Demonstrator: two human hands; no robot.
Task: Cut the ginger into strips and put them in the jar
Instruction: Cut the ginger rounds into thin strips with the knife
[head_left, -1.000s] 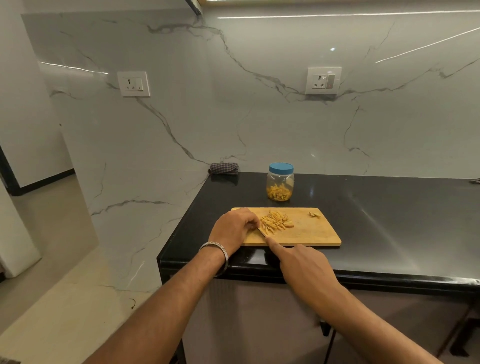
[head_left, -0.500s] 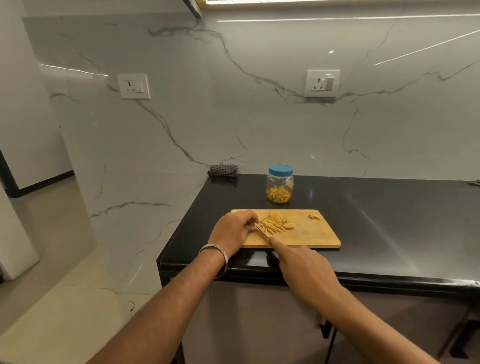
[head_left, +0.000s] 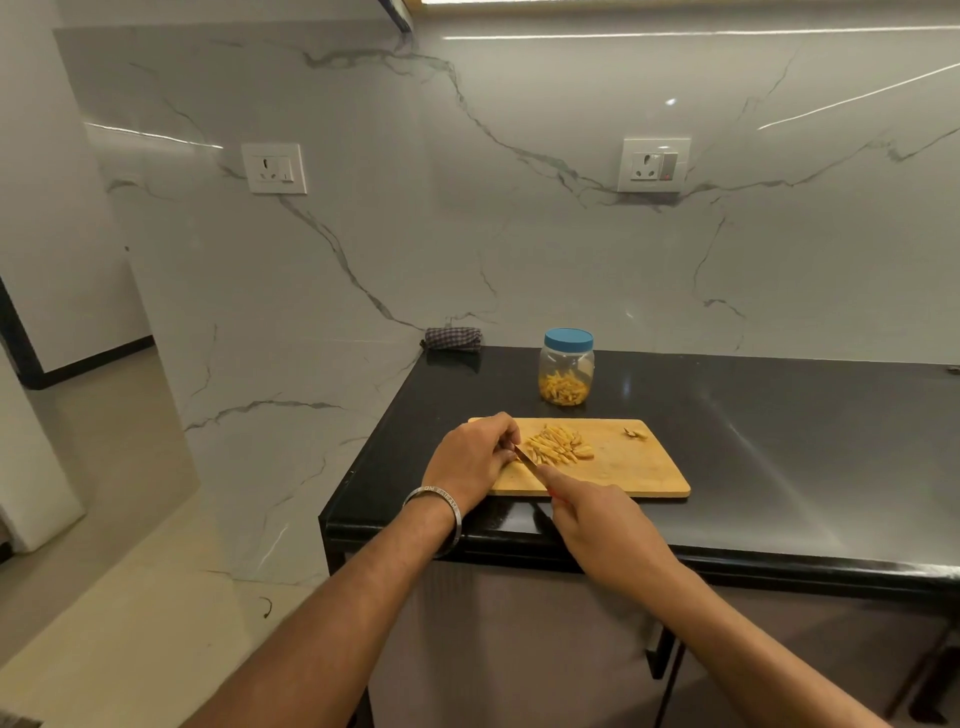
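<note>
A pile of yellow ginger strips (head_left: 558, 445) lies on the wooden cutting board (head_left: 628, 467). My left hand (head_left: 470, 457) sits curled at the board's left end, its fingertips pressed down on something hidden beneath them, just left of the pile. My right hand (head_left: 597, 525) grips a knife (head_left: 525, 456), index finger stretched along its back, and the blade tip meets the left fingers. Behind the board stands a clear jar (head_left: 566, 374) with a blue lid on it and ginger strips inside.
A small ginger scrap (head_left: 636, 433) lies at the board's far right corner. A folded checked cloth (head_left: 453, 339) rests against the marble wall at the back left of the black counter (head_left: 779, 441). The counter's edge drops off at the left.
The blade has shifted slightly along the ginger beside my left fingers, and the camera has tilted a little. Both hands stay in place.
</note>
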